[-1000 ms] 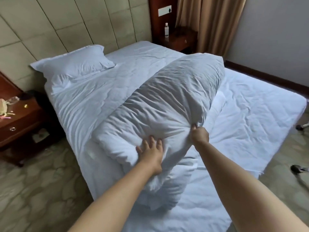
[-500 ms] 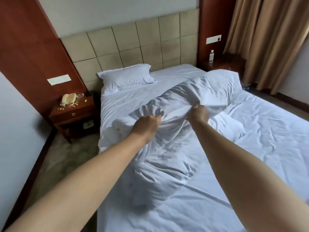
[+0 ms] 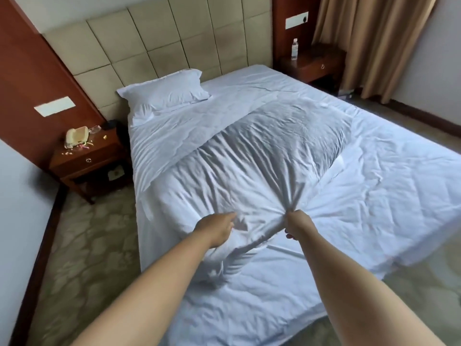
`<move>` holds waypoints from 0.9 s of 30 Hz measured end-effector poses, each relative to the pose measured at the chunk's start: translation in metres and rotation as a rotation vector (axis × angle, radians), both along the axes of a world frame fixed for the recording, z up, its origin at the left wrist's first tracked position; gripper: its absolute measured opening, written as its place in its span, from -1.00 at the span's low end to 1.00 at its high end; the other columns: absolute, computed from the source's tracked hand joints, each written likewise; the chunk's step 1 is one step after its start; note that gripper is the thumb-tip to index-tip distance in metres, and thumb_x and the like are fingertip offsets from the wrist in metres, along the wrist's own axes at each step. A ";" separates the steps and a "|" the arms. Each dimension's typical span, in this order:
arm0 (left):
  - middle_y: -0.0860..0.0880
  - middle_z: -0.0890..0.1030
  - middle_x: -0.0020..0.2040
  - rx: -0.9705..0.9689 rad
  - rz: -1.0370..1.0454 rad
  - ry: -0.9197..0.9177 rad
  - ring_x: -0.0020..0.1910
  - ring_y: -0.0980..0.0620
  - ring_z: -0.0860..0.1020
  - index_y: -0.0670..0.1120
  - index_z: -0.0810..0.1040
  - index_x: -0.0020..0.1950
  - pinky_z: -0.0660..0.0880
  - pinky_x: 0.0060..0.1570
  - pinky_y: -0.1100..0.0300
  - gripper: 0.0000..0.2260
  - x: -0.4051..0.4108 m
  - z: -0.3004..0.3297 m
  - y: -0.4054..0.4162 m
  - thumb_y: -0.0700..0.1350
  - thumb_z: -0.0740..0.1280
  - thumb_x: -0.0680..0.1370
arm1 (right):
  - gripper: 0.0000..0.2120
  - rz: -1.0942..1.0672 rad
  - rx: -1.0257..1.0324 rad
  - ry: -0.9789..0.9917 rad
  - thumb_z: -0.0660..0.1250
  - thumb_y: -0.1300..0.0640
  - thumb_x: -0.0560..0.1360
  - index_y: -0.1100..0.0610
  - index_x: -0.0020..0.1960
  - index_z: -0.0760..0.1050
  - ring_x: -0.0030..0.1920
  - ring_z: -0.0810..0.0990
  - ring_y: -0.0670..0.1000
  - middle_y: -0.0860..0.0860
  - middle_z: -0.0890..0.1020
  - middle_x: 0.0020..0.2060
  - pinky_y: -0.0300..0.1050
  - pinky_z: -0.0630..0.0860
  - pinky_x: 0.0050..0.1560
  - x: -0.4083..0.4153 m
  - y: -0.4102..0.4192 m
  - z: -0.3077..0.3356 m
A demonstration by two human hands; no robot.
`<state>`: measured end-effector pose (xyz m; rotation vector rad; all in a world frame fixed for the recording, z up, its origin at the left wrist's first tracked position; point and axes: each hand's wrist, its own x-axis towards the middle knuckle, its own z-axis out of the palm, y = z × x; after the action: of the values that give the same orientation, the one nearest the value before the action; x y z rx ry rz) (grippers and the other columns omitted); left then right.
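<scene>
Duvet (image 3: pixel 262 158), white and creased, lies on bed (image 3: pixel 399 196), running from both hands away toward the headboard. Telephone (image 3: pixel 76 137) on nightstand (image 3: pixel 99 151): far left of and beyond left hand. Pillow (image 3: pixel 164 92): well beyond left hand. Left hand (image 3: pixel 217 229) sits against duvet's near edge, fingers lost in a fold; grip cannot be told. Right hand (image 3: pixel 298 224), near it, clenches a bunch of duvet, creases radiating outward. Water bottle (image 3: pixel 294 48): far beyond right hand.
</scene>
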<state>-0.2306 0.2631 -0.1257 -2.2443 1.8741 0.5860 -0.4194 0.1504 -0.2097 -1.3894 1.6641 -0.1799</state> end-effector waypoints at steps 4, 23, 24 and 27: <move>-0.02 0.01 0.57 -0.009 -0.006 -0.104 0.51 -0.11 0.09 0.08 0.05 0.55 0.20 0.42 -0.02 -0.40 0.023 0.005 -0.023 0.10 0.23 0.57 | -0.80 0.100 -0.092 0.067 0.04 0.25 0.46 0.22 -0.12 0.44 -0.09 0.66 0.18 0.18 0.68 -0.19 0.07 0.58 0.08 0.015 -0.010 0.026; -0.06 0.38 0.28 -0.335 0.241 -0.114 0.29 -0.09 0.35 -0.12 0.54 0.15 0.39 0.20 0.04 -0.74 0.044 -0.004 -0.118 -0.05 0.15 0.61 | -0.65 0.811 -0.779 0.371 0.20 0.07 0.57 0.10 0.34 0.41 0.43 0.23 0.07 0.03 0.34 0.35 -0.10 0.25 0.34 0.070 -0.110 0.075; -0.05 0.40 0.28 -0.333 0.295 -0.090 0.27 -0.09 0.37 -0.12 0.53 0.13 0.38 0.20 0.04 -0.76 0.042 -0.005 -0.127 -0.05 0.14 0.61 | -0.65 0.828 -0.820 0.350 0.20 0.08 0.56 0.08 0.34 0.41 0.45 0.20 0.07 0.03 0.32 0.38 -0.11 0.20 0.37 0.071 -0.124 0.074; -0.02 0.48 0.25 -0.302 0.440 -0.124 0.26 -0.07 0.43 -0.04 0.43 0.18 0.26 0.29 -0.07 -0.79 0.030 -0.003 -0.159 -0.04 0.09 0.62 | -0.65 0.895 -0.884 0.275 0.14 0.07 0.57 0.06 0.34 0.40 0.44 0.26 0.05 0.01 0.38 0.38 -0.12 0.18 0.38 0.074 -0.166 0.076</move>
<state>-0.2004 0.1043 -0.1285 -2.8436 1.4965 0.2143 -0.3456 -0.0161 -0.1335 -2.7957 1.0012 -0.2127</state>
